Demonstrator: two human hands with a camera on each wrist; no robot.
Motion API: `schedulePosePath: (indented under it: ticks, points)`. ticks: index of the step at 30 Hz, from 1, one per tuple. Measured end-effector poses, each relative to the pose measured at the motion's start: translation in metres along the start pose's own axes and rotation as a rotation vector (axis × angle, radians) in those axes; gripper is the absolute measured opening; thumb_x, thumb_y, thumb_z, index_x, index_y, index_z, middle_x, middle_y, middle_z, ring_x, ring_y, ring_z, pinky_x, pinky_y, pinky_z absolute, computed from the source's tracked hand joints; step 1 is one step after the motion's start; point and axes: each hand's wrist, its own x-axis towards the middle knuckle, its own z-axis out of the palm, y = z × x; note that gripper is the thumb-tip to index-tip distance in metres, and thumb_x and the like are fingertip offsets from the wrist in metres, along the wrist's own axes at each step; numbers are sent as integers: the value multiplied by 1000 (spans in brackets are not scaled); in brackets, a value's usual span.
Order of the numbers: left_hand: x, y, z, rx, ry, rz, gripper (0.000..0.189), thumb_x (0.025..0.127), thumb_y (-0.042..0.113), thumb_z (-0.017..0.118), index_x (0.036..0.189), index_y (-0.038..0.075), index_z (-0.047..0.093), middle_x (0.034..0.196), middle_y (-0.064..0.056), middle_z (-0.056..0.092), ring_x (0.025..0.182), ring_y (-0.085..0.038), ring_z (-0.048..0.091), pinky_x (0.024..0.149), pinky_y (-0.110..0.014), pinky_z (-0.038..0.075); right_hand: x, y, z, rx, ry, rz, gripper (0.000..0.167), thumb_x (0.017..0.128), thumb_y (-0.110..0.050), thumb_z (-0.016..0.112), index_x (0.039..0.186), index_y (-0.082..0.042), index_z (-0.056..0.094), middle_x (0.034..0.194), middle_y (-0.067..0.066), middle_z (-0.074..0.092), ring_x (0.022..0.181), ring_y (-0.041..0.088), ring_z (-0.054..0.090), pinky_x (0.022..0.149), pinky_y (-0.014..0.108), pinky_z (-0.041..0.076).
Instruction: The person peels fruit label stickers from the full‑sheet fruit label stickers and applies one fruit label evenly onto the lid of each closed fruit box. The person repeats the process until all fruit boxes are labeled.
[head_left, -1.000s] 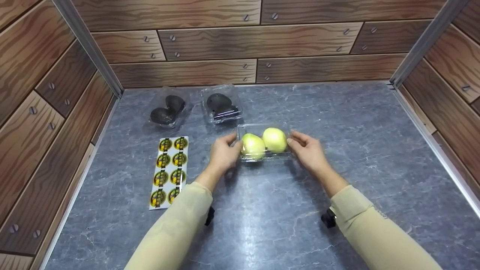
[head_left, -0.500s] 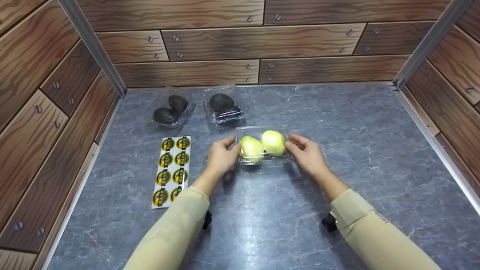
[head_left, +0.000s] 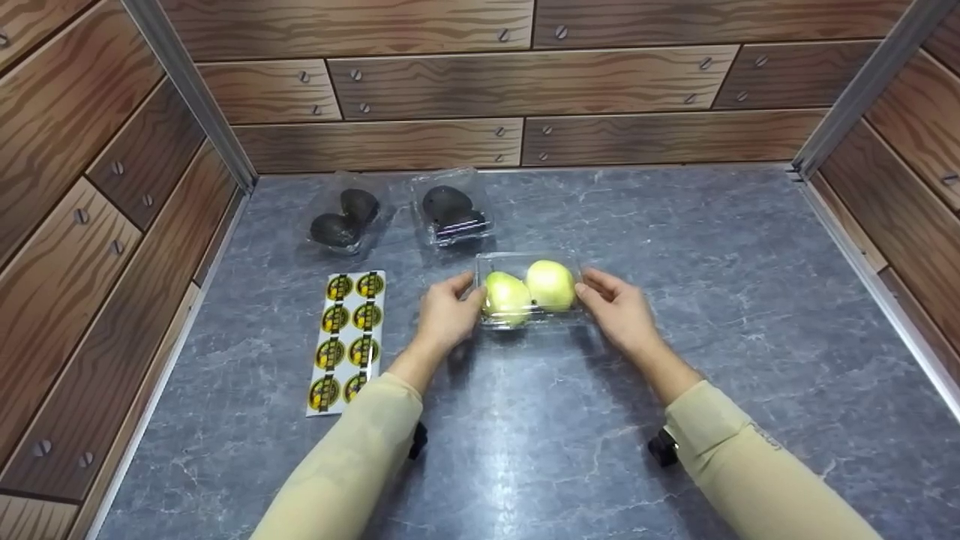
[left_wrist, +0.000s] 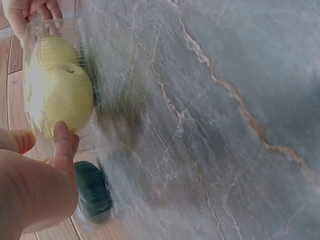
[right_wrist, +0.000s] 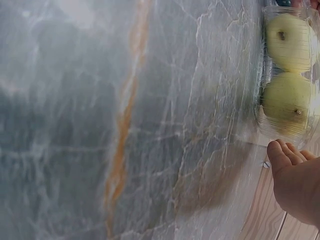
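A clear plastic fruit box [head_left: 541, 318] sits in mid-table with two yellow-green, pear-like fruits [head_left: 507, 298] side by side inside. My left hand [head_left: 448, 313] grips its left end, thumb in front and fingers behind. On the opposite end, my right hand [head_left: 621, 315] holds the box in the same way. In the left wrist view, the left fingertips [left_wrist: 61, 131] lie against the ribbed plastic beside a fruit [left_wrist: 70, 97]. The right fingertips [right_wrist: 274, 148] meet the end of the box in the right wrist view, just below the nearer fruit [right_wrist: 287, 102].
Two more clear boxes, each with two dark avocado-like fruits, stand at the back left: one box [head_left: 346, 217] and another [head_left: 454, 206]. A sheet of round stickers [head_left: 346, 341] lies left of the left forearm. Wood-patterned walls [head_left: 480, 86] enclose the grey marbled table [head_left: 750, 300].
The box with the yellow-green fruits has come slightly nearer, with both hands still on its ends. The head view has shifted a little; the other boxes and sticker sheet stay put.
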Motion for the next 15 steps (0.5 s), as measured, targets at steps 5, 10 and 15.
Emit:
schedulePosePath:
  ticks: [5, 10, 15]
  points:
    - [-1, 0, 0, 1, -7, 0, 45, 99, 21, 71, 139, -1, 68, 136, -17, 69, 134, -28, 61, 114, -39, 47, -1, 1, 0, 1, 1, 12, 50, 108, -18, 64, 149, 8, 53, 148, 26, 57, 138, 37, 57, 111, 34, 49]
    - [-1, 2, -1, -16, -13, -4, 45, 99, 21, 71, 138, -2, 68, 137, -18, 69, 134, -29, 62, 114, -39, 48, 0, 3, 0, 1, 4, 18, 49, 108, -17, 63, 149, 9, 53, 149, 26, 57, 139, 36, 57, 112, 35, 48]
    - [-1, 1, -1, -25, -8, -9, 45, 99, 20, 72, 138, -2, 68, 136, -18, 69, 133, -29, 62, 113, -39, 48, 0, 3, 1, 20, 0, 20, 49, 108, -16, 63, 149, 9, 52, 149, 27, 56, 140, 37, 56, 110, 31, 49]
